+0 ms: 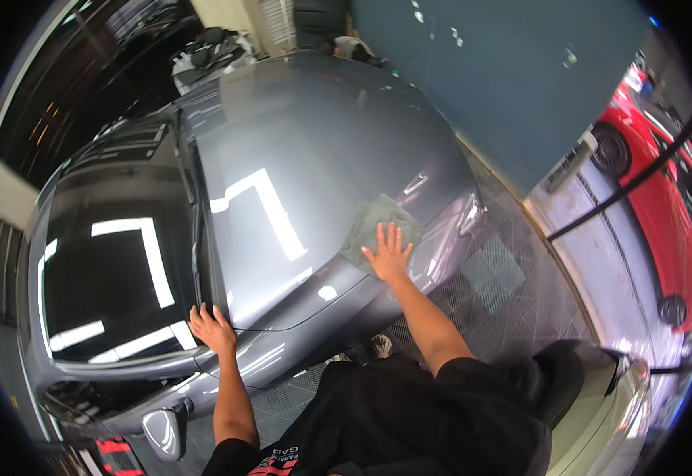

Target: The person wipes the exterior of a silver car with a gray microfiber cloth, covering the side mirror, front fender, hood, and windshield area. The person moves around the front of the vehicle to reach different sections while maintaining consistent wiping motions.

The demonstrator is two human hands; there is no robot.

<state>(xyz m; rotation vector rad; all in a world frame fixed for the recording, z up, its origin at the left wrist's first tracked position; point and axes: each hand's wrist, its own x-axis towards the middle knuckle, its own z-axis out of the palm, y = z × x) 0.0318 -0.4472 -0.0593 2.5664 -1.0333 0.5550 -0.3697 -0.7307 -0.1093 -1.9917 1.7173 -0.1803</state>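
Observation:
Before me stands a grey car, its glossy hood reflecting angular ceiling lights. My right hand lies flat with fingers spread on a grey-green microfiber cloth, pressing it to the hood's edge above the front fender. The cloth is spread out under the palm and not gripped. My left hand rests on the car at the lower corner of the windshield, near the wiper. It holds nothing, and its fingers are slightly apart.
A side mirror juts out at lower left. Close on my right is another car, pale in colour. A blue-grey wall stands past the hood, with a red car beyond. A partly hidden person is at the hood's far side.

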